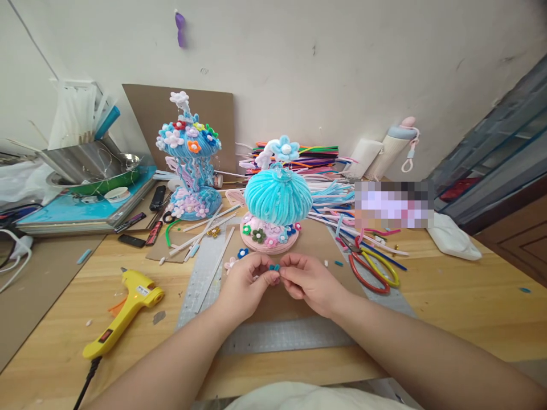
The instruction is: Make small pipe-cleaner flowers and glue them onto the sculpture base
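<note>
Between my fingertips is a small teal fuzzy piece [274, 267], pinched by my left hand [248, 285] and my right hand [311, 283]. Both hands are closed around it above a brown cardboard sheet [273, 307]. Just behind them stands a lamp-like craft with a turquoise ribbed dome [278, 196] and a pink round base [265, 245] covered in small fuzzy flowers. A dark blue flower [243, 253] and a pale pink flower [231, 265] lie beside my left hand.
A yellow glue gun [128, 313] lies at the left, red-and-yellow scissors [374, 269] at the right. A finished-looking blue flowered craft [190, 148] stands back left. Bundles of pipe cleaners [333, 193] spread behind. A metal pot [85, 162] and a white-and-blue bottle [393, 148] stand farther back.
</note>
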Tool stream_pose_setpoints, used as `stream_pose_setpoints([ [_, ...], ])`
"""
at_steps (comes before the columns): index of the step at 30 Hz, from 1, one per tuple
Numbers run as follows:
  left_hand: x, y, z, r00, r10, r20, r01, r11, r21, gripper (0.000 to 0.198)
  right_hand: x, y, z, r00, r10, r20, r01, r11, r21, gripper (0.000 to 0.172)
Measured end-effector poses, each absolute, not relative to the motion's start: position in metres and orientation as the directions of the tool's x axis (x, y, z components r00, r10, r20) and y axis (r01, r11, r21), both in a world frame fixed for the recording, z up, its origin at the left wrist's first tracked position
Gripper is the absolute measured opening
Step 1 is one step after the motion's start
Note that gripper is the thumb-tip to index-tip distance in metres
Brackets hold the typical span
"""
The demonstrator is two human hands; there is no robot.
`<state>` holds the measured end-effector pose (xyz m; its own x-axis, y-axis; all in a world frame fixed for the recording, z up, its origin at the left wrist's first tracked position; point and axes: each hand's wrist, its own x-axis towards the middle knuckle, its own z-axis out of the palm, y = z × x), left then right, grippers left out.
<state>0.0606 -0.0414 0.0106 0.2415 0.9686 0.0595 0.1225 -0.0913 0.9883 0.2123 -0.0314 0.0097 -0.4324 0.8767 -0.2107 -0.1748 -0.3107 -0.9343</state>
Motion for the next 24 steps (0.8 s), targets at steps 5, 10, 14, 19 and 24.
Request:
stream_pose_setpoints([
  [5, 0.058, -0.037, 0.016, 0.322, 0.942, -0.088, -0.102, 0.127, 0.987, 0.024, 0.214, -0.031, 0.012, -0.419, 0.905, -0.081, -0.083, -0.127, -0.988, 0.021],
  [10, 0.054, -0.036, 0.014, 0.360, 0.917, -0.172, 0.000, 0.184, 0.983, 0.025, 0.222, -0.031, 0.015, -0.451, 0.883, 0.128, 0.167, 0.225, -0.960, 0.012],
  [14, 0.052, -0.036, 0.015, 0.347, 0.918, -0.189, -0.009, 0.205, 0.979, 0.026, 0.226, -0.030, 0.016, -0.481, 0.862, 0.158, 0.270, 0.318, -0.909, 0.014],
  [19, 0.052, -0.037, 0.016, 0.349, 0.912, -0.217, -0.051, 0.250, 0.967, 0.027, 0.224, -0.029, 0.014, -0.519, 0.850, 0.093, 0.219, 0.237, -0.947, 0.013],
  [24, 0.055, -0.038, 0.014, 0.399, 0.886, -0.237, -0.222, 0.344, 0.912, 0.026, 0.221, -0.031, 0.012, -0.459, 0.881, 0.112, 0.218, 0.234, -0.947, 0.014],
])
